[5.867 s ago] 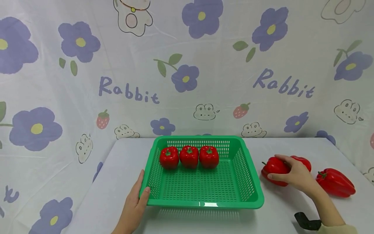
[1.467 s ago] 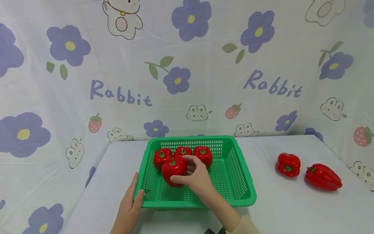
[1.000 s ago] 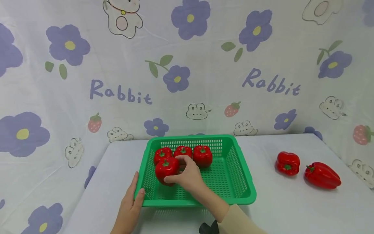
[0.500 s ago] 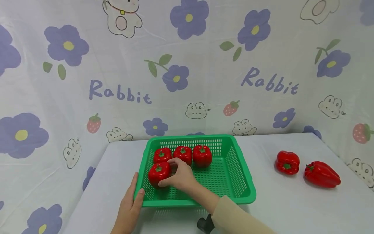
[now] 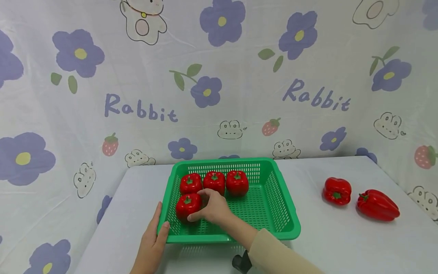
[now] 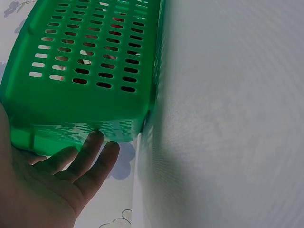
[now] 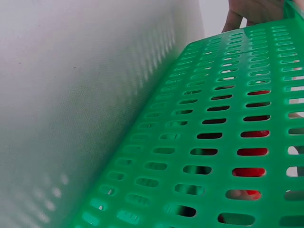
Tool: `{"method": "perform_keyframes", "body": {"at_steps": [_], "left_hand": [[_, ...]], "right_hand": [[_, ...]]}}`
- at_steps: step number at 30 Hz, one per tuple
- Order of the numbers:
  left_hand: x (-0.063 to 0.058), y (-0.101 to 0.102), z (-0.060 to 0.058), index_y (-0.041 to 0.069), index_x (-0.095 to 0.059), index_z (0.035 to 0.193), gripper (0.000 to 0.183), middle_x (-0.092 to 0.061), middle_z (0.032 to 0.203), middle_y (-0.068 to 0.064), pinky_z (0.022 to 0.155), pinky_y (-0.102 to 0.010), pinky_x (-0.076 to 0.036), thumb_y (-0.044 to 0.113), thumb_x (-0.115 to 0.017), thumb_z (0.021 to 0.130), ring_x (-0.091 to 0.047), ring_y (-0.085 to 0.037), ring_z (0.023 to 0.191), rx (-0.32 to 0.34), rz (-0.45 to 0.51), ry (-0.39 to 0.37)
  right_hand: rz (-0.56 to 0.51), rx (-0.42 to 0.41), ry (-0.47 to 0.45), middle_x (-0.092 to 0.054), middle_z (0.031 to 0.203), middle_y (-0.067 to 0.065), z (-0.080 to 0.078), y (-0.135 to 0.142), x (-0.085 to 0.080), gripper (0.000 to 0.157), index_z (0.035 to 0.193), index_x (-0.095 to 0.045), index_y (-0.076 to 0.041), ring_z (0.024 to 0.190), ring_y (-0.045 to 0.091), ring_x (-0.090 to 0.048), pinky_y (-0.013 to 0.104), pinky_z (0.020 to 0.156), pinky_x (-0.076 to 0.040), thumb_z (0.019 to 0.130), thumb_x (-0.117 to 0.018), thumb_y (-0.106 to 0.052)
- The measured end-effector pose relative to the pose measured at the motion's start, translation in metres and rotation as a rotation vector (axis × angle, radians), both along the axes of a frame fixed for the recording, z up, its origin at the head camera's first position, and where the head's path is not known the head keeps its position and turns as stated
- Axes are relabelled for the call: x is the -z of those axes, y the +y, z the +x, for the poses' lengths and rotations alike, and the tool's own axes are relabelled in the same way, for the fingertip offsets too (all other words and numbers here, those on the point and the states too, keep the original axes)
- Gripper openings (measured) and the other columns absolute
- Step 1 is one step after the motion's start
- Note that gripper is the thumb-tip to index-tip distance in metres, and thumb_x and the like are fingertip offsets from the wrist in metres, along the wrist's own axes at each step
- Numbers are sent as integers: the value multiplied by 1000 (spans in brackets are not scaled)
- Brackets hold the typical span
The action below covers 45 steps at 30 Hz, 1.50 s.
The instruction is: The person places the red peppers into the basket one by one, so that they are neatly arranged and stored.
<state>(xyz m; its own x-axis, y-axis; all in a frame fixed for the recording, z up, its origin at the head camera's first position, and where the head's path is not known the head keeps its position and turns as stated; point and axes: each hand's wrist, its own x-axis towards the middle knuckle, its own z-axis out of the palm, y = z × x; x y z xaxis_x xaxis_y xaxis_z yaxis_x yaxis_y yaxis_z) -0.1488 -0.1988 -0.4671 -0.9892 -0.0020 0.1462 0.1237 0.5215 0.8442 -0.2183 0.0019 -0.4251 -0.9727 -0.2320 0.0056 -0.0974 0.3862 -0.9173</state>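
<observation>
A green plastic basket (image 5: 239, 238) with slotted walls stands on the table. Over its left rim lies the thumb of my left hand (image 5: 152, 238), with the fingers along the outside; in the left wrist view they reach under the rim. My right hand (image 5: 213, 207) grips a red bell pepper (image 5: 186, 209) inside the front left part of the basket, thumb in front and fingers at its right side. Behind it is a row of red bell peppers: the left one (image 5: 190, 183), the middle one (image 5: 214, 182), partly hidden by my right hand, and the right one (image 5: 237, 183).
On the white table (image 5: 328, 236), right of the basket, lie two more peppers: a squat red one (image 5: 337, 191) and a longer red one (image 5: 377, 205). A patterned cloth (image 5: 253, 76) hangs behind the table.
My right hand took a bell pepper from the right side of the table, carried it left into the basket and lowered it at the front left. My left hand stays at the basket's rim.
</observation>
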Motion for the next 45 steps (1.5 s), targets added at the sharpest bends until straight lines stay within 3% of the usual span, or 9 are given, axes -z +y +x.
{"method": "perform_keyframes", "body": {"at_steps": [19, 45], "left_hand": [[-4, 1, 1, 12, -13, 159, 65, -21, 160, -12, 106, -50, -29, 40, -39, 107, -25, -34, 143, 2, 0, -1], [-2, 1, 0, 14, -13, 159, 65, -24, 159, -13, 104, -49, -31, 42, -38, 106, -28, -35, 142, -11, -6, 2]], "right_hand": [[36, -15, 20, -63, 116, 13, -1, -1, 0, 72, 129, -57, -3, 110, 36, -57, 43, 78, -55, 67, -92, -14], [-5, -25, 44, -63, 114, 12, -2, 0, 1, 65, 124, -60, -2, 109, 34, -57, 40, 78, -55, 69, -92, -17]]}}
